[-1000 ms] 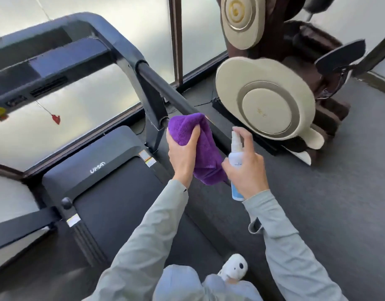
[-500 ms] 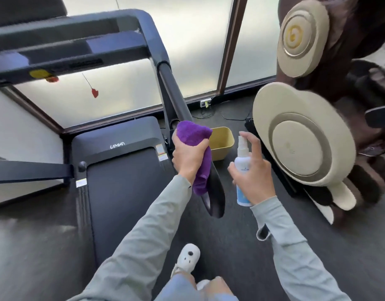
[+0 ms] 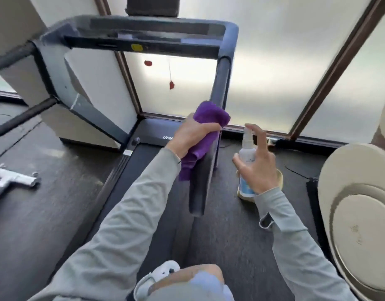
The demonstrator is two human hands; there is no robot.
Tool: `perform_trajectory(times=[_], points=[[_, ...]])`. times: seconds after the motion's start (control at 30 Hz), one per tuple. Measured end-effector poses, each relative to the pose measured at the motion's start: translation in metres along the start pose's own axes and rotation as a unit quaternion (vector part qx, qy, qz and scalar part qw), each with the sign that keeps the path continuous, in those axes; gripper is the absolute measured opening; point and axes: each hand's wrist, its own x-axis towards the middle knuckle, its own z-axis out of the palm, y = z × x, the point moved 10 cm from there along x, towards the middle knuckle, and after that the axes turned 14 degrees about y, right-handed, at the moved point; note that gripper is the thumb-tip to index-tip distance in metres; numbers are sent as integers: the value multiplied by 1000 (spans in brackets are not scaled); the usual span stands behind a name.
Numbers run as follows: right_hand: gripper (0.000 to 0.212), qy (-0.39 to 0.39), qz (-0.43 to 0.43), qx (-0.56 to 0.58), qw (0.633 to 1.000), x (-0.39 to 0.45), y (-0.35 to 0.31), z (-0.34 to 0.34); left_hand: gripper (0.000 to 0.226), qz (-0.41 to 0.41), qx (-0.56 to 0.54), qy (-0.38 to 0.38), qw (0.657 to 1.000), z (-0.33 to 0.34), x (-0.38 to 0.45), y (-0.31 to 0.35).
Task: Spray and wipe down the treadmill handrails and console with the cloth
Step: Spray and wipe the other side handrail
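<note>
My left hand (image 3: 192,135) grips a purple cloth (image 3: 205,129) wrapped over the treadmill's right handrail (image 3: 220,83), about midway along its length. The rail's free end (image 3: 198,192) sticks out toward me below the cloth. My right hand (image 3: 257,168) holds a small white spray bottle (image 3: 247,153) upright just right of the rail, index finger on the nozzle top. The console (image 3: 143,38) spans the top of the frame, with a yellow sticker on it. The left handrail (image 3: 19,53) runs off to the left.
The treadmill belt (image 3: 148,192) lies below my arms, my white shoe (image 3: 159,276) on it. A cream massage chair (image 3: 358,224) stands close on the right. A yellow bin (image 3: 279,177) sits behind the bottle. Frosted windows are ahead; a metal bracket (image 3: 15,179) lies on the floor left.
The view has swung left and up, bringing the console overhead. My left hand with the cloth has slid up the right handrail; the bottle stays beside it.
</note>
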Motion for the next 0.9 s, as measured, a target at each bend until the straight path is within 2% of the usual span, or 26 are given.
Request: perform_trajectory(times=[0.03,0.1,0.2,0.27,0.43,0.53,0.67,0.9], points=[[66,-25,-19,21,999,-8,9,3,46,9,-9,28,1000,-6,-9,-7],[67,-59,-42,55,996,-25,23,0,45,28,-27,83,996,-20,-36,-19],[66,-85,-58,78,992,-49,29,-20,59,41,-17,197,979,-40,-92,-36],[65,-104,-25,89,990,-61,38,-33,70,32,23,269,962,-41,-129,-51],[61,-171,-10,115,978,-75,29,-40,79,10,-43,414,909,-23,-177,-80],[63,-178,-22,114,977,-58,26,-33,78,35,12,432,901,-32,-162,-58],[64,-170,-41,123,977,-31,25,-13,76,83,104,413,901,-39,-146,-31],[66,-226,-66,161,958,-28,26,32,72,78,129,436,887,-42,-147,-33]])
